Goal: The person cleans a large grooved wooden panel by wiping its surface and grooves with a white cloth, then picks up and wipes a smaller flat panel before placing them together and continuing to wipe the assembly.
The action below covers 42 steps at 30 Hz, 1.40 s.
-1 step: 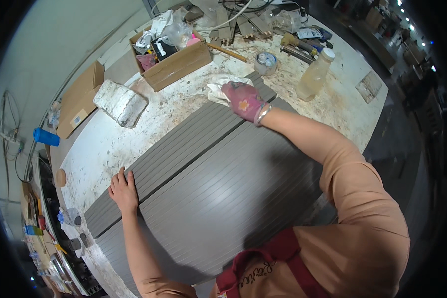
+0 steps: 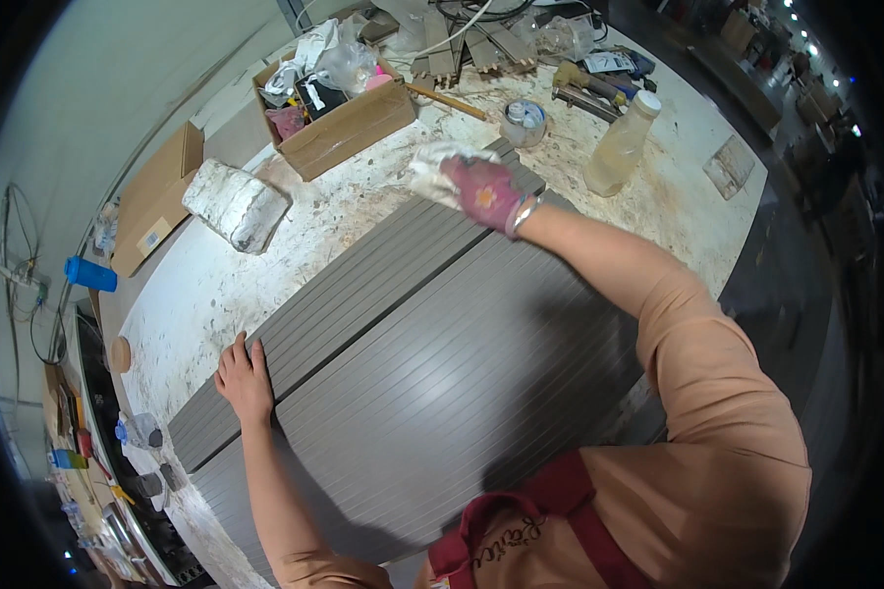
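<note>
Panel: one broad, grey, flat board (image 2: 432, 363) with a satin sheen and fine parallel ridges, lying slantwise across the table in front of the person; one dark, straight line runs along its length, groove or gap, cannot tell which.
Right hand: one gloved hand (image 2: 486, 196), in pink fabric with a flower shape, closed over a cloth at the panel's far edge; a shiny band circles the wrist.
Cloth: one crumpled, soft white cloth (image 2: 428, 177), slightly blurred, bunched under the glove.
Left hand: one bare hand (image 2: 247, 381), loosely spread and pressed on the panel near its far edge, gripping nothing visible.
Table: one white top (image 2: 344, 211), scuffed and stained brown.
Containers: one open cardboard box (image 2: 354, 130) of crumpled plastic; one cloudy, white-capped bottle (image 2: 621, 147), upright.
Block: one rounded, white-wrapped block (image 2: 236, 206), left of the box.
Stick: one thin, yellowish-brown stick (image 2: 449, 101), beside the box.
</note>
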Motion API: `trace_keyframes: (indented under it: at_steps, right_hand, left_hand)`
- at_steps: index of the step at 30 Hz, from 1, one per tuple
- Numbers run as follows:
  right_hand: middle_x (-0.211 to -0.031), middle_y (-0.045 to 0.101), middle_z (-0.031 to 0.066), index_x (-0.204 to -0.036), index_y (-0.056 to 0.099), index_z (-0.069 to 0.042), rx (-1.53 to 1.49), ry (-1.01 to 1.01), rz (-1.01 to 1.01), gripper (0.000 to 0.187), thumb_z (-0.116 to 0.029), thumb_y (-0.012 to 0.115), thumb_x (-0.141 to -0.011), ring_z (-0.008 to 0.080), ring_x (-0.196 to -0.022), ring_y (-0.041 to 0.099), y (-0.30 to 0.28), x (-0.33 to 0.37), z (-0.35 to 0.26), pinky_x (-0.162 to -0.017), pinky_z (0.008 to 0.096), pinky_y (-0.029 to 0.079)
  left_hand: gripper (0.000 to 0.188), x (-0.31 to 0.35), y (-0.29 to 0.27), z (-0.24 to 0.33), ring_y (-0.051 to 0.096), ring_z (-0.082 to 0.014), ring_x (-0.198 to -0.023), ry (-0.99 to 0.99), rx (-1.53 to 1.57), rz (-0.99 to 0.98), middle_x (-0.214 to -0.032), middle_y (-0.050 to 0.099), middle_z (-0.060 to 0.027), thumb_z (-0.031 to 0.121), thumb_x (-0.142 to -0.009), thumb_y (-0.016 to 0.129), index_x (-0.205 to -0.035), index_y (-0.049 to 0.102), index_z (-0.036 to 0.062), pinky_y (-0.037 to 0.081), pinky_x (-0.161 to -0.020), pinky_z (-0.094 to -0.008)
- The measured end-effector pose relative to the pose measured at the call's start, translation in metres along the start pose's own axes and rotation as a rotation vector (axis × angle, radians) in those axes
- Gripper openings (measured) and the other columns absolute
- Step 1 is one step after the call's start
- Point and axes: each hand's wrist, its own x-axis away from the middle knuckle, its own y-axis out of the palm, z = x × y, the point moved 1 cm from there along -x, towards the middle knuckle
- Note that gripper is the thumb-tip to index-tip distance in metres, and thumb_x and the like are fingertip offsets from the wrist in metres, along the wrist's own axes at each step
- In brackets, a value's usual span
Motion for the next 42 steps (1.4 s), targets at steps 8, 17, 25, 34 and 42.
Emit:
trace_keyframes:
  at_steps: [8,17,25,34,42]
  right_hand:
    - [-0.103,0.063,0.0194,-0.111,0.055,-0.009,-0.066,0.293,0.228,0.032,-0.034,0.053,-0.091,0.0369,-0.095,0.061,-0.026,-0.011,0.105,-0.081,0.0447,0.048]
    - [-0.092,0.065,0.0183,-0.112,0.053,-0.008,0.007,0.073,0.106,0.029,-0.028,0.051,-0.091,0.0362,-0.084,0.064,-0.021,0.0,0.083,-0.072,0.0431,0.051]
    - [-0.095,0.064,0.0239,-0.11,0.056,-0.007,-0.046,-0.158,0.255,0.026,-0.02,0.051,-0.087,0.0379,-0.086,0.064,-0.003,0.006,0.059,-0.077,0.0426,0.051]
    - [-0.105,0.062,0.0202,-0.109,0.058,-0.008,0.0,0.103,0.31,0.028,-0.028,0.051,-0.092,0.036,-0.097,0.06,-0.026,0.014,0.111,-0.084,0.0421,0.048]
    - [-0.099,0.065,0.0134,-0.109,0.058,-0.008,-0.02,-0.33,-0.358,0.026,-0.024,0.051,-0.09,0.0299,-0.095,0.063,-0.01,0.021,-0.075,-0.082,0.0407,0.05]
  left_hand:
    - [0.049,-0.005,-0.004,0.011,0.04,-0.0249,-0.126,-0.018,0.005,-0.043,-0.128,0.05,-0.007,0.047,-0.097,0.036,-0.134,0.047,0.0163,0.02,-0.108,-0.0474]
    - [0.048,-0.009,-0.001,0.009,0.041,-0.0244,-0.125,0.014,0.008,-0.055,-0.129,0.05,-0.0066,0.044,-0.098,0.035,-0.136,0.045,0.0171,0.021,-0.107,-0.0467]
    - [0.049,-0.011,0.0,0.008,0.041,-0.0241,-0.125,0.007,0.021,-0.05,-0.129,0.05,-0.0064,0.045,-0.099,0.034,-0.137,0.045,0.016,0.021,-0.107,-0.0465]
    - [0.046,-0.008,-0.001,0.011,0.042,-0.0244,-0.124,-0.017,0.006,-0.036,-0.126,0.051,-0.0055,0.041,-0.098,0.035,-0.134,0.048,0.0151,0.021,-0.108,-0.047]
    - [0.043,-0.007,0.003,-0.003,0.043,-0.0255,-0.122,0.009,-0.018,-0.038,-0.124,0.051,-0.0079,0.039,-0.098,0.035,-0.129,0.05,0.0141,0.023,-0.106,-0.0451]
